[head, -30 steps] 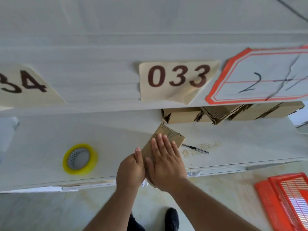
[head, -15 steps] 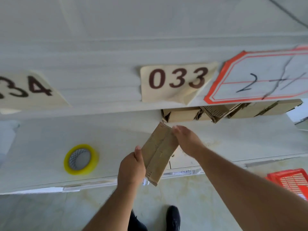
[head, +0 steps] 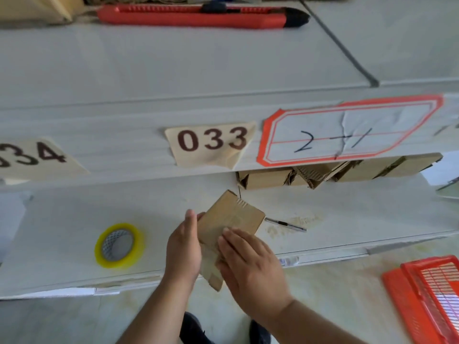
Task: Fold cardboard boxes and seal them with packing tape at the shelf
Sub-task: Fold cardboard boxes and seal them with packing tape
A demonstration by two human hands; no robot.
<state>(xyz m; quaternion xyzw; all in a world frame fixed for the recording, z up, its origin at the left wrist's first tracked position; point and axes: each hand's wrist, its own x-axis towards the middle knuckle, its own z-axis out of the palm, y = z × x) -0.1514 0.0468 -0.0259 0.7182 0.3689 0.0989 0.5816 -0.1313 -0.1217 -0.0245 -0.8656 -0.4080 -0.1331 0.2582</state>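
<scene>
Both hands hold a flat cardboard box [head: 231, 219] over the front edge of the shelf [head: 74, 219]. The left hand [head: 183, 249] grips its left side, thumb up along the edge; the right hand [head: 250, 264] lies on its face with straight fingers. A tape roll [head: 120, 245] lies to the left, a pen [head: 285, 224] just right, folded boxes [head: 268, 178] behind.

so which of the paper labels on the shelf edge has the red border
The handwritten label at the right, marked "2-1". The 033 label and the partly cut-off 34 label to its left are plain cream with printed brown digits.
</scene>
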